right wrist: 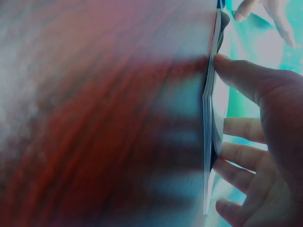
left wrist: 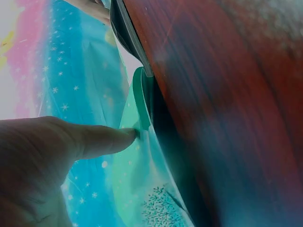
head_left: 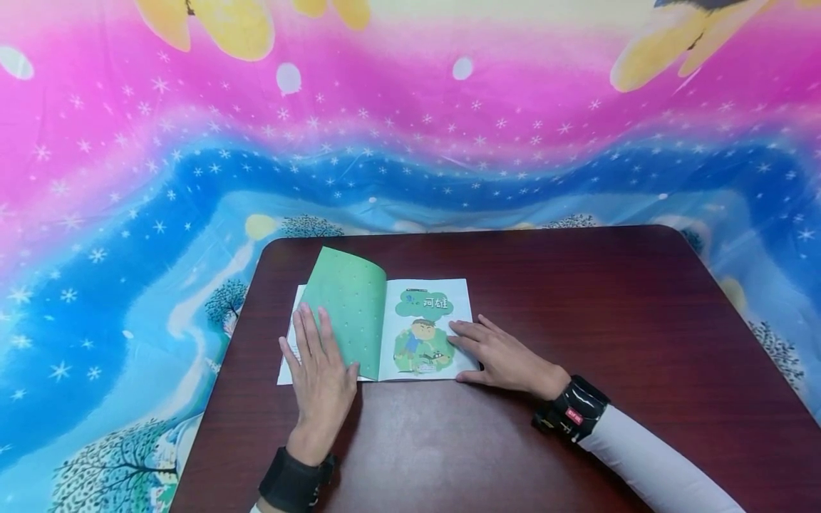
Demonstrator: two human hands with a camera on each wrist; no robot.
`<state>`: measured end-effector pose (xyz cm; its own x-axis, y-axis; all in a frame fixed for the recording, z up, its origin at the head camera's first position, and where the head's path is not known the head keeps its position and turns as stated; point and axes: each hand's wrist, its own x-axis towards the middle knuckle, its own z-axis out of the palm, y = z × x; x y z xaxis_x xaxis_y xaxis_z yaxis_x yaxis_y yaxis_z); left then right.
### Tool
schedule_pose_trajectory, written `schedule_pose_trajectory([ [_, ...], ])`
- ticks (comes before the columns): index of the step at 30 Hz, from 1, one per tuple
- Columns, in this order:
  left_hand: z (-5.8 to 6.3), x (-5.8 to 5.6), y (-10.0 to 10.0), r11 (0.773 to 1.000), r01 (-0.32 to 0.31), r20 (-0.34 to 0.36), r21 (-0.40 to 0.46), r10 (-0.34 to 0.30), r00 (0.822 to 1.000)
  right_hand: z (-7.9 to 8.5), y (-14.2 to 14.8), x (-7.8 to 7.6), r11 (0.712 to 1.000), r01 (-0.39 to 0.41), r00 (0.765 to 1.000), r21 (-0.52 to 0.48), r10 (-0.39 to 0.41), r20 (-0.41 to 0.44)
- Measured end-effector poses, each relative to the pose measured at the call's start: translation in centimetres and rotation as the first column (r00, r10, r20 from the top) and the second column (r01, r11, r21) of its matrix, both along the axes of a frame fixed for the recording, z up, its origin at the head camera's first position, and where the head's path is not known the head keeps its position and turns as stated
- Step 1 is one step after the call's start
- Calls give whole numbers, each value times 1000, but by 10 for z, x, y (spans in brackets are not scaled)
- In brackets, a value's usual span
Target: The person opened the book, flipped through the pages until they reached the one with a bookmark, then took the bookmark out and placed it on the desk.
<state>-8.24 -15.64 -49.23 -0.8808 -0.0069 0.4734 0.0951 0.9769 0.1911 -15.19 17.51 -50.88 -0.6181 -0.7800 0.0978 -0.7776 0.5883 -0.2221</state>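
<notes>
A thin picture book (head_left: pixel 389 367) lies spread on the table. Its right page (head_left: pixel 426 310) carries a cartoon child, a dog and a title on green cloud shapes. Toward the left, a green dotted page (head_left: pixel 349 306) stands partly raised and curved, with a white page beneath it. My left hand (head_left: pixel 323 388) rests on that green page, fingers extended; in the left wrist view its thumb (left wrist: pixel 104 141) touches the page near the lower edge. At the right page's outer edge, my right hand (head_left: pixel 503 356) lies with spread fingers, thumb (right wrist: pixel 241 73) on the lower border.
The dark reddish wooden table (head_left: pixel 616 313) has rounded far corners. Behind it hangs a pink and blue cloth (head_left: pixel 410 135) printed with snowflakes and trees. Black bands (head_left: pixel 580 410) wrap both wrists, and a white sleeve (head_left: pixel 654 456) covers the right forearm.
</notes>
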Motion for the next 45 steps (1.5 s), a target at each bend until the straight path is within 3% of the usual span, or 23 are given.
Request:
schedule_pose_trajectory([
  [8,-5,1,-1,991,38,165,-130,-17,986,1,-1,1,1000,1,1000,-11,0,19],
  [16,-9,5,2,976,190,299,-104,-151,942,3,-2,1,1000,23,998,-2,-23,57],
  [21,-10,6,3,968,230,346,-103,-182,921,3,-3,1,1000,21,998,-2,-21,61],
  [27,-6,8,3,970,230,415,-75,-180,892,5,-1,1,1000,22,996,2,-23,91],
  [33,-1,9,3,980,201,533,-10,-165,830,8,1,-4,1000,28,990,-10,-26,137],
  [39,-2,9,8,987,161,603,18,-139,786,8,2,-9,1000,14,989,-25,-11,147],
  [41,-2,8,10,988,152,615,19,-131,778,8,2,-10,1000,7,990,-28,-3,139],
  [45,-2,8,12,988,151,610,14,-128,782,8,1,-12,999,1,994,-33,2,114],
])
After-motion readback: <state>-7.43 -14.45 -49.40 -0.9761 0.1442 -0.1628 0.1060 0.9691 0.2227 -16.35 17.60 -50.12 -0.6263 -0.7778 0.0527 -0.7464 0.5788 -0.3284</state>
